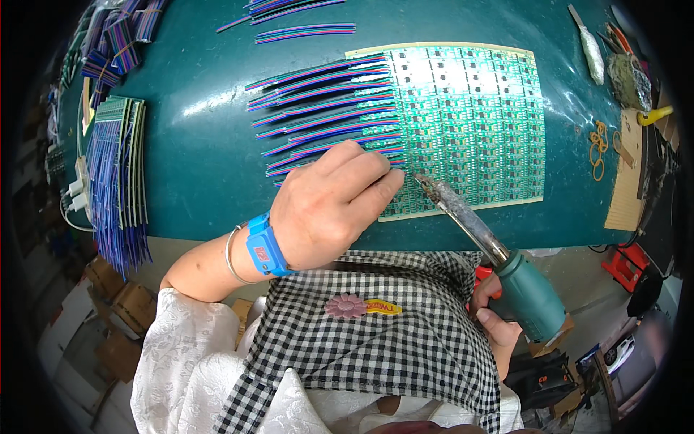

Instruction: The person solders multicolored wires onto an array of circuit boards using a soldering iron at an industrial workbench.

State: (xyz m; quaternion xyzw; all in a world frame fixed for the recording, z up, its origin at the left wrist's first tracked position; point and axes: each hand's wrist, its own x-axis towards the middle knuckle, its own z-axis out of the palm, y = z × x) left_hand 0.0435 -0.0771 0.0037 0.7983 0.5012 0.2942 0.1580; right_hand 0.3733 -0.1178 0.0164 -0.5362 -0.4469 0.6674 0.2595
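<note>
My left hand point(325, 199), with a blue strap and a thin bangle at its wrist, is closed in a pinch. Its fingertips press a multicoloured ribbon wire point(387, 150) at the left half of a green circuit board panel point(470, 130). Just right of those fingertips, the dark tip of a soldering iron point(463, 213) meets the panel. My right hand point(495, 325) grips the iron's green handle, partly hidden behind it. Several ribbon wires point(325, 108) lie in rows with their right ends on the panel. The pinched wire's very end is hidden by my fingers.
Loose ribbon wires point(307, 31) lie at the far side of the green table point(195, 181). Wired boards point(119, 173) stand stacked at the left, beyond them tied wire bundles point(123, 43). Rubber bands point(598, 148), a white-wrapped tool point(591, 54) and cardboard point(625, 181) are at the right.
</note>
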